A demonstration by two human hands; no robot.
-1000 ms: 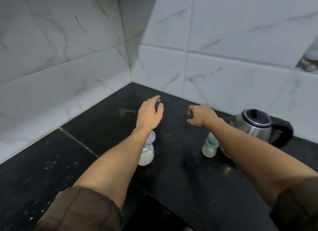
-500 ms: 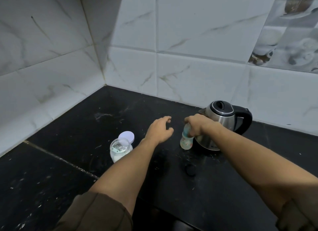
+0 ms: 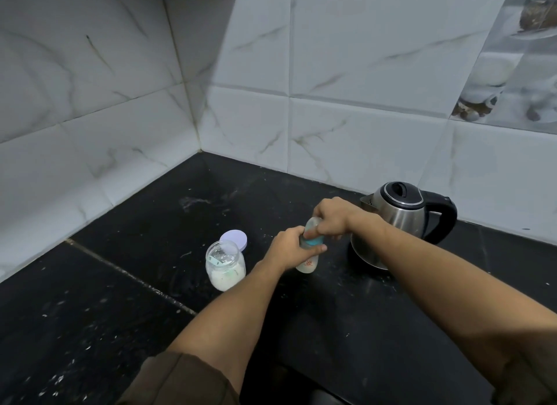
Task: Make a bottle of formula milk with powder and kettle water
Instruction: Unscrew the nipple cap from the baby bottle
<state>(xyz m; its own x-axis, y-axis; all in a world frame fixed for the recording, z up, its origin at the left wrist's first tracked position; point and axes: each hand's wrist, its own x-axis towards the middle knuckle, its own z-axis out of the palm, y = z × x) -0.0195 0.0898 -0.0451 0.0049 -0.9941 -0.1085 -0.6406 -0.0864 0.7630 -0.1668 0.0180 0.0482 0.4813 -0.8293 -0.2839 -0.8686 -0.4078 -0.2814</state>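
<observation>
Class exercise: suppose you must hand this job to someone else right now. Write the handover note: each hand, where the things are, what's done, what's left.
Left hand: gripping the body of the baby bottle, which stands on the black counter.
Right hand: closed on the bottle's clear cap, above the teal collar.
Powder jar: open, left of the bottle; its lilac lid lies behind it.
Kettle: right of the bottle, lid shut.
Done: jar opened.
Left: open the bottle, add powder and kettle water, close, mix.
</observation>
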